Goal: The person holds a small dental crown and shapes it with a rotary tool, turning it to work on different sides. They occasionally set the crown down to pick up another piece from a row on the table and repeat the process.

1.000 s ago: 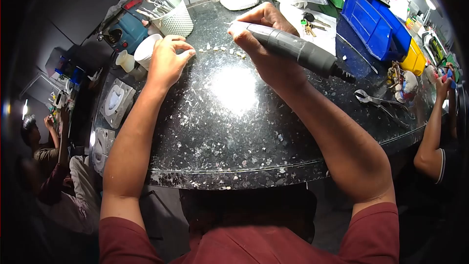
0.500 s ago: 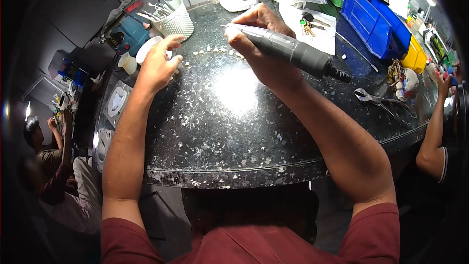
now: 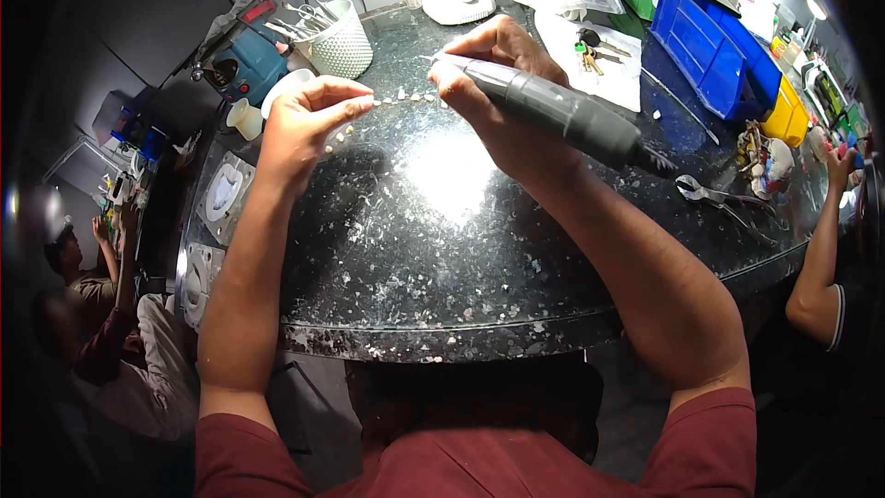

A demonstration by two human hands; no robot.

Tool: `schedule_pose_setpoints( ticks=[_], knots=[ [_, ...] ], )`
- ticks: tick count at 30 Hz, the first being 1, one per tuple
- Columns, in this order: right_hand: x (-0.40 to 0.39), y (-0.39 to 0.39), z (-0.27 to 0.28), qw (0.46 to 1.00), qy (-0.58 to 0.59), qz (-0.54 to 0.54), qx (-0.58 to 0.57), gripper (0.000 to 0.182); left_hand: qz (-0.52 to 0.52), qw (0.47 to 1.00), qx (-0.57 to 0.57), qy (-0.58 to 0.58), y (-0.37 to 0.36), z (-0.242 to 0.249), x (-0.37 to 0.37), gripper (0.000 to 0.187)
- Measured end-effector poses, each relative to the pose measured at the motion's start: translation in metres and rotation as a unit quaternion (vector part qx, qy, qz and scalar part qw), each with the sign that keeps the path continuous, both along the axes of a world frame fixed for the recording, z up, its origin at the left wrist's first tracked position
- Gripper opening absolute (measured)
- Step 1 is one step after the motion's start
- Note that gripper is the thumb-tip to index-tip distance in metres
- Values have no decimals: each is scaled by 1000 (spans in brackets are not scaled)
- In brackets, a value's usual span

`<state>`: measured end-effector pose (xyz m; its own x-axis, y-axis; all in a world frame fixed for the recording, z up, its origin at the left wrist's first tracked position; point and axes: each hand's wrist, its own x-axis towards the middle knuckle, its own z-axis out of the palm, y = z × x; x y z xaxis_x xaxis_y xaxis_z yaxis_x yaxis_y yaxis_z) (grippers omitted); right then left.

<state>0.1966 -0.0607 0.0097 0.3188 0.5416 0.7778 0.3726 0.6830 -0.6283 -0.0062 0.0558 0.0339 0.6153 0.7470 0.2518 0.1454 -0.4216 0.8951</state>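
My right hand (image 3: 502, 83) is wrapped round a dark grey rotary handpiece (image 3: 562, 115), held like a pen with its thin tip pointing left and a coiled cord at its rear end. To the left, my left hand (image 3: 309, 124) is pinched, thumb and forefinger together, on a small off-white tooth-like piece (image 3: 376, 102) at the left end of a row. Several similar pieces (image 3: 415, 98) lie along the row between my hands. A few more loose pieces (image 3: 341, 136) lie just right of my left wrist; my hand partly hides that area.
A white textured cup (image 3: 341, 41) of tools stands behind my left hand, near a teal machine (image 3: 247, 65). At the right are metal nippers (image 3: 710, 195), blue bins (image 3: 710, 46) and keys (image 3: 590, 57) on paper (image 3: 622, 83). Other people sit at both sides.
My left hand has moved slightly right, and its spread fingers have closed into a pinch at the row's left end. The right hand still holds the handpiece over nearly the same spot.
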Motion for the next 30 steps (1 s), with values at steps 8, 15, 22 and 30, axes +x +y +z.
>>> schedule_pose_setpoints(
  ticks=[8,15,22,30],
  knots=[
    [-22,-17,4,995,-22,91,-29,13,-55,960,-193,-196,-39,-22,-8,22],
    [-30,-22,1,991,11,105,-79,20,-76,945,-212,-239,-57,-25,-1,22],
    [-27,-21,1,990,-18,101,-100,18,-75,949,-204,-229,-58,-24,-1,18],
    [-28,-21,0,992,-12,102,-70,21,-59,947,-205,-240,-57,-26,0,19]
  ],
)
